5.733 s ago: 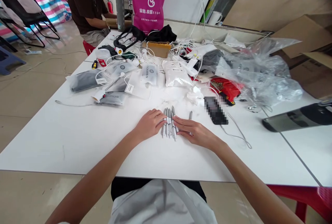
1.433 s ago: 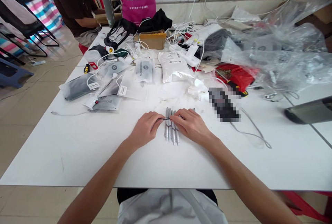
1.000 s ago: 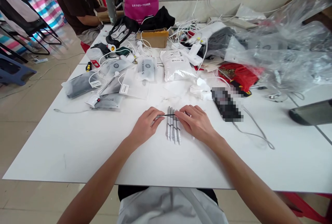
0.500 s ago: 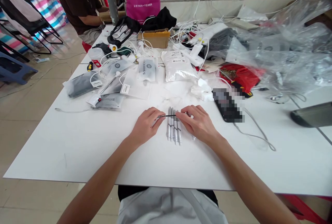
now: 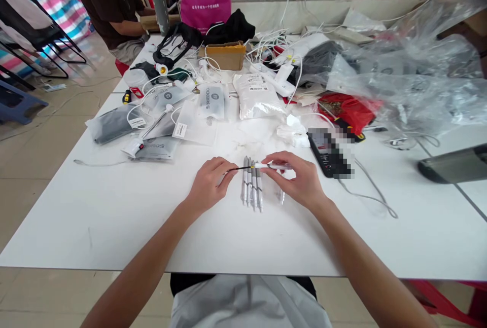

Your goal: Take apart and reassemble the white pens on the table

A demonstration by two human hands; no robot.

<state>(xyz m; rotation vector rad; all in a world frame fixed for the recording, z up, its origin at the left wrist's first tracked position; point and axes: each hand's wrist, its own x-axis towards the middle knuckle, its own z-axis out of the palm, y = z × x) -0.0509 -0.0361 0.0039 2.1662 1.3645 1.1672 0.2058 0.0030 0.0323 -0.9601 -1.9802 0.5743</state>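
Note:
My left hand (image 5: 208, 181) pinches a thin black pen refill (image 5: 242, 168) between thumb and fingertips. A white pen barrel (image 5: 262, 165) lies level in my right hand (image 5: 299, 178), gripped by thumb and fingers. Between the hands, the refill lines up with the barrel's open end, with a small yellowish bit at the join; how far it goes inside I cannot tell. Just beneath them, several white-and-grey pens (image 5: 253, 193) rest side by side on the white table (image 5: 213, 237). Another pale piece (image 5: 281, 196) shows partly below my right hand.
A phone (image 5: 330, 153) with a cable lies right of my right hand. Plastic-bagged packages (image 5: 212, 102), a white parcel (image 5: 255, 97) and tangled cords fill the back. Clear plastic wrap (image 5: 411, 79) spreads at the right. A person (image 5: 110, 13) sits at the far left.
The white barrel now shows between my right fingers, pointing at the refill; before, only the dark rod spanned between my hands. The whole view has shifted slightly.

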